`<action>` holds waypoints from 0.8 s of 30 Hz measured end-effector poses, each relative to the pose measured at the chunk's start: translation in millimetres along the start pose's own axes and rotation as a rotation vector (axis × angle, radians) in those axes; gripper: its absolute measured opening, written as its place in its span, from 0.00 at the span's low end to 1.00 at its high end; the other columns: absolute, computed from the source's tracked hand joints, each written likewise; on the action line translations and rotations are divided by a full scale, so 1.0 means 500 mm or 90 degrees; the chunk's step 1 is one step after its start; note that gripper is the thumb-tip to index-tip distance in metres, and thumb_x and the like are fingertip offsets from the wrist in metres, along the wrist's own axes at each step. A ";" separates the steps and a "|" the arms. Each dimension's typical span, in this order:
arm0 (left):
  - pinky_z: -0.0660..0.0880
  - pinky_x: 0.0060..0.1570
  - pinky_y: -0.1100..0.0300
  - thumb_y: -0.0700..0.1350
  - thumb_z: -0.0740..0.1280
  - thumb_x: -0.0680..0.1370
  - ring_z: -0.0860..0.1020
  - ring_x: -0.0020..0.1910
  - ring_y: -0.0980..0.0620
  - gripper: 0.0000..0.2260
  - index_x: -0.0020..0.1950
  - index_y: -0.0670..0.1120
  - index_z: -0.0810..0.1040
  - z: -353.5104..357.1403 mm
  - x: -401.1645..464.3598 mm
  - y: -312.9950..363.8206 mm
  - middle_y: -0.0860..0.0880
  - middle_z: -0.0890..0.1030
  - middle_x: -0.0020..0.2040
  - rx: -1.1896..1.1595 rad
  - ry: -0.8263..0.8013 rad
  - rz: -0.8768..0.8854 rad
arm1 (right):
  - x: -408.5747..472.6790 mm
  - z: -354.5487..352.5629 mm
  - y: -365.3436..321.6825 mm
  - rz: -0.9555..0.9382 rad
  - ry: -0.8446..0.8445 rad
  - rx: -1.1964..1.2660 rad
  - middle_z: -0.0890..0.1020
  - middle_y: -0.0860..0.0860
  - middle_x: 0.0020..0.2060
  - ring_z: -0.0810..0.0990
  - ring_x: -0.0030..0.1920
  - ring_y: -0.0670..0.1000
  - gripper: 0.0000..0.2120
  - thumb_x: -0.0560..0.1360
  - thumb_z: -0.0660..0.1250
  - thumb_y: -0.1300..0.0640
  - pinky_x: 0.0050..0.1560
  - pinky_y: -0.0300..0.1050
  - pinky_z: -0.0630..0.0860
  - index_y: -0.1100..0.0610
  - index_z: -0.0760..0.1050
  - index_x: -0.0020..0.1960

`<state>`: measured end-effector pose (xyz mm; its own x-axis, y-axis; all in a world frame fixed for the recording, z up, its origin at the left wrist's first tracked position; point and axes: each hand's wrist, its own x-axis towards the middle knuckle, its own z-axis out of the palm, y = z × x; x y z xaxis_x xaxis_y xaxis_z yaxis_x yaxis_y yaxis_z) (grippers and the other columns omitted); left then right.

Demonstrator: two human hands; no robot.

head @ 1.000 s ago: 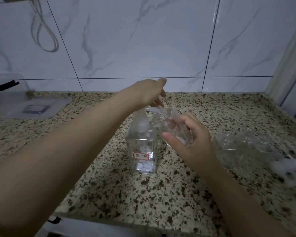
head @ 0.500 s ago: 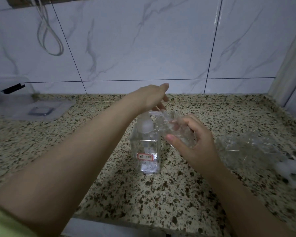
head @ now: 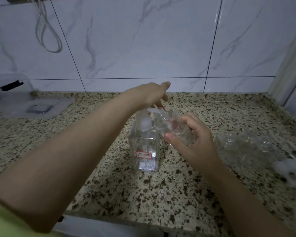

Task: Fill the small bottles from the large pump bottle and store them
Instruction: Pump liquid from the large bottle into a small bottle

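**Entry: pump head under left hand, small bottle held at spout**

Large pump bottle point(head: 144, 147) stands upright on the speckled stone counter point(head: 161, 190). Clear, square body, red-bordered label low on the front face. Liquid level not readable through the glare.

Left hand point(head: 149, 95) sits on top of the pump head point(head: 154, 111). Fingers are extended and loosely held together, pointing away toward the wall; the fingertips point(head: 161, 106) reach down onto the clear spout. Whether they are pressing or only resting cannot be told. The thumb is hidden beneath the hand.

Right hand point(head: 193, 141) holds 1 small bottle point(head: 175, 129), clear, tilted, its open end toward the spout just below the left fingertips. The fingers are curled round the far side of the bottle, the thumb laid along the near side, so the bottle is gripped between thumb and fingers. Whether spout and bottle mouth touch cannot be resolved: both are transparent and blurred.

To the right of the right hand's knuckles, near but apart, lies a cluster of further clear containers point(head: 246, 146); the count is unclear. Beyond these, at the frame edge, a white blurred object point(head: 290, 168), not identifiable.

Well to the left of the left forearm: a clear storage box point(head: 10, 89) with a black clip, and a flat clear lid point(head: 39, 106) lying on the counter beside it.

Behind both hands: marble-pattern tiled wall point(head: 143, 40), with a looped white cord point(head: 48, 31) hanging at upper left.
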<state>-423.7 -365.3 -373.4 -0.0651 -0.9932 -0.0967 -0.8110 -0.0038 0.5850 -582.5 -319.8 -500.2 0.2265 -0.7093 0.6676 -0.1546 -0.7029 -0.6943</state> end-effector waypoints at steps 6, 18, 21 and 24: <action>0.71 0.58 0.51 0.61 0.44 0.84 0.83 0.51 0.50 0.27 0.60 0.50 0.80 0.000 -0.004 0.001 0.51 0.86 0.47 -0.023 -0.008 0.017 | -0.002 0.001 0.002 -0.004 0.006 0.002 0.79 0.49 0.46 0.79 0.50 0.55 0.13 0.74 0.72 0.47 0.52 0.61 0.78 0.53 0.79 0.54; 0.71 0.54 0.54 0.61 0.45 0.84 0.84 0.49 0.51 0.27 0.58 0.51 0.81 -0.002 -0.001 -0.005 0.51 0.87 0.45 -0.020 0.004 0.026 | 0.001 0.002 0.000 -0.016 -0.004 0.023 0.79 0.48 0.45 0.79 0.48 0.54 0.11 0.74 0.72 0.48 0.50 0.58 0.78 0.51 0.78 0.53; 0.72 0.56 0.52 0.61 0.45 0.84 0.84 0.48 0.51 0.27 0.58 0.51 0.80 -0.002 0.001 -0.005 0.51 0.87 0.45 -0.030 0.004 0.031 | 0.002 0.000 0.000 -0.020 -0.003 0.029 0.79 0.47 0.45 0.79 0.48 0.53 0.10 0.74 0.72 0.49 0.50 0.54 0.78 0.50 0.78 0.54; 0.71 0.55 0.52 0.61 0.44 0.84 0.83 0.51 0.50 0.27 0.59 0.51 0.81 -0.001 -0.002 -0.001 0.52 0.86 0.46 -0.012 -0.011 0.022 | 0.000 -0.001 0.000 -0.021 -0.006 0.030 0.79 0.47 0.45 0.79 0.48 0.52 0.11 0.75 0.72 0.49 0.50 0.48 0.77 0.53 0.79 0.54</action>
<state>-423.0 -364.5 -373.0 -0.1028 -0.9906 -0.0904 -0.7971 0.0277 0.6033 -582.8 -320.1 -500.2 0.2395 -0.6849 0.6881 -0.1010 -0.7225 -0.6839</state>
